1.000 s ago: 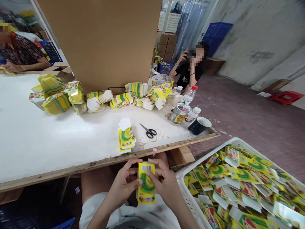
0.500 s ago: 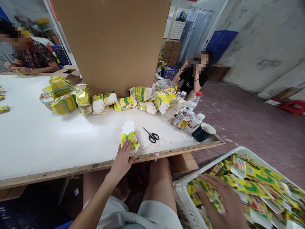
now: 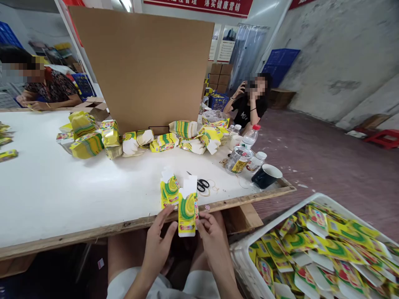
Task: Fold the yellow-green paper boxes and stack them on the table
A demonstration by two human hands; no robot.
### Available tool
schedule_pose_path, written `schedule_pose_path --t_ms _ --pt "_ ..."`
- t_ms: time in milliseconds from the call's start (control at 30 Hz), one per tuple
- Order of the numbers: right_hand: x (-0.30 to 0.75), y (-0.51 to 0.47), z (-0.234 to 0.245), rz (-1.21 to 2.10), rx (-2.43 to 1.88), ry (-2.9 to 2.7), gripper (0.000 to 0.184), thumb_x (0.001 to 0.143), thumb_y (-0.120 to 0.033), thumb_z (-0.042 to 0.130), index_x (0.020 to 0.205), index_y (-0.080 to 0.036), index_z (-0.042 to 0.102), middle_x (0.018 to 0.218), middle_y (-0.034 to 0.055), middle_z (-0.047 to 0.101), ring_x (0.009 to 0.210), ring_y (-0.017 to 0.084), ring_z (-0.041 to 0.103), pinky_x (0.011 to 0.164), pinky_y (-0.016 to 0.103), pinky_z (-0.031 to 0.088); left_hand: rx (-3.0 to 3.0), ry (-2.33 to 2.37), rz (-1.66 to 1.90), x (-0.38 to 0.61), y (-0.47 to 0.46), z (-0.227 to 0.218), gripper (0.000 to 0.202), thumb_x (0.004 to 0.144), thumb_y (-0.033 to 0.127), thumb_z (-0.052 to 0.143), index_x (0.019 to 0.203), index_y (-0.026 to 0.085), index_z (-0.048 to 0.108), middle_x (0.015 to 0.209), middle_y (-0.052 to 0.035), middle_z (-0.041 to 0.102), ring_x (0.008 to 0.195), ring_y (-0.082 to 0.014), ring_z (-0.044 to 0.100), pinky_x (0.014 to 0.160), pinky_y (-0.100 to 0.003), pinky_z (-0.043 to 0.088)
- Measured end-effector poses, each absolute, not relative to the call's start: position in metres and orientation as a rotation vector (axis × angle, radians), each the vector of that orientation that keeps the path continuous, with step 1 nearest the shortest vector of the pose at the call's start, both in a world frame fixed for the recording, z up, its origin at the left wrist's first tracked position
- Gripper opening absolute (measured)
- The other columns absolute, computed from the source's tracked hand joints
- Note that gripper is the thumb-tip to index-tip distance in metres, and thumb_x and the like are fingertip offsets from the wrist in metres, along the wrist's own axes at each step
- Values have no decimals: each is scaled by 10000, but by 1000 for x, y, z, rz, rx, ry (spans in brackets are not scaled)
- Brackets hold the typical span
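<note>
A flat yellow-and-green carton [image 3: 187, 209] with a white flap is held up over the table's front edge. My right hand [image 3: 215, 241] pinches it by the right side, between thumb and fingers. On the left, my left hand [image 3: 160, 236] has its thumb and fingers apart; the fingertips are by the small stack of similar cartons [image 3: 170, 191] on the table, and the thumb is close to the held carton's left edge. Black-handled scissors [image 3: 202, 185] lie just behind the held carton, partly covered by it.
A white plastic basket [image 3: 240, 253] full of flat cartons stands at my right. Bundled cartons [image 3: 163, 142] line the table's back before a big cardboard sheet [image 3: 143, 70]. A dark mug [image 3: 264, 177], a jar [image 3: 238, 160] and bottles stand right. Two people sit beyond.
My right hand has come from the basket to the table edge with a carton. The left hand has slid off the top of the stack toward me. The view has tilted up slightly.
</note>
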State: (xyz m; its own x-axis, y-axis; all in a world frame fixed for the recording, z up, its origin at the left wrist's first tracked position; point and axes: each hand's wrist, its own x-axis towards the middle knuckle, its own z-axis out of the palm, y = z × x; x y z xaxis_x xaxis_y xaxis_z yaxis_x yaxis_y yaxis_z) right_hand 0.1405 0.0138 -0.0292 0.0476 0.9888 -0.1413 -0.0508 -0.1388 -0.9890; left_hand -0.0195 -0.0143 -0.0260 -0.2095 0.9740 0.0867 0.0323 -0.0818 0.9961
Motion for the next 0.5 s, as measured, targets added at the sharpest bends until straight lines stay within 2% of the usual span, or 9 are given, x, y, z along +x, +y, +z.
schedule_pose_path --t_ms 100,233,400,500 --pt "147 -5 -24 1444 -1169 -964 427 774 -519 728 1043 -206 615 763 22 694 619 150 584 595 253 459 717 999 1445 -11 -13 -16 434 838 446 678 1221 243 665 1313 -101 666 1293 -296 549 1115 -446 405" --pt "144 -20 -22 1619 -1052 -818 387 739 -466 802 981 -194 670 727 16 683 571 111 514 538 210 383 522 633 1214 -3 -14 -4 450 771 468 745 1129 194 732 1230 -124 713 1234 -318 596 1063 -412 457" --pt "140 -22 -17 1640 -1023 -782 352 710 -449 828 929 -205 699 794 38 718 608 130 564 571 227 439 573 567 1217 -4 -17 -1 403 768 439 756 1097 207 751 1200 -112 728 1185 -305 629 1008 -373 494" --pt "139 -21 -8 1553 -1038 -866 338 721 -481 805 899 -207 718 833 54 727 736 187 634 685 285 512 663 642 1257 -4 -18 -5 409 766 426 763 1102 193 748 1148 -127 746 1148 -314 644 1007 -394 487"
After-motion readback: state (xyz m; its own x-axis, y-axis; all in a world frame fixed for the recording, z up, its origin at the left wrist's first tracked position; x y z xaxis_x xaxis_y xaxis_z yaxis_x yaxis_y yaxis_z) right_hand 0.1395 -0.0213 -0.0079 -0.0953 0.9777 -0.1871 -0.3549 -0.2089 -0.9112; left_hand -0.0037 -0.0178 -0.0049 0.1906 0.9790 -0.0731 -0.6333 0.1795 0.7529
